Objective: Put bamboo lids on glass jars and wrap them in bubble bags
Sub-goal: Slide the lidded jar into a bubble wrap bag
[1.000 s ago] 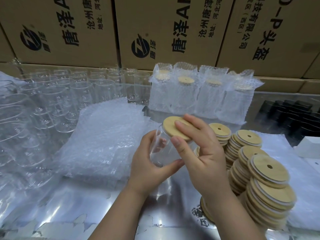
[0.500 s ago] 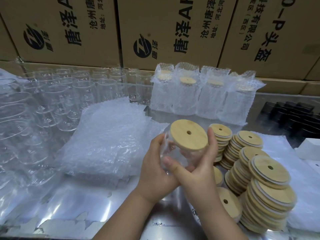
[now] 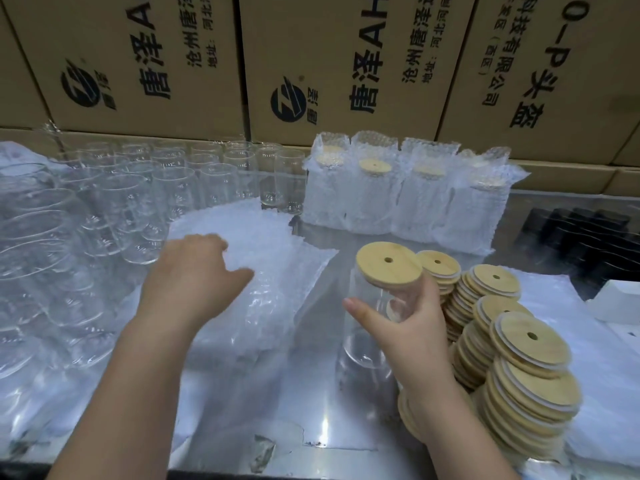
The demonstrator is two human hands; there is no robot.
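The jar (image 3: 374,327), centre right of the frame, carried its lid (image 3: 389,265) and sat in the right hand (image 3: 412,327), whose fingers curled round the glass; bagging was not yet done. The left hand (image 3: 194,275) lay on the bags (image 3: 270,237) at centre, fingers bent; whether it pinched 1 was unclear. At least 4 wrapped jars (image 3: 398,199) stood upper centre. Many bare jars (image 3: 173,188) at left and lid stacks (image 3: 519,368) at right awaited. Boxes (image 3: 346,36) behind read "唐泽" and "沧州唐泽".
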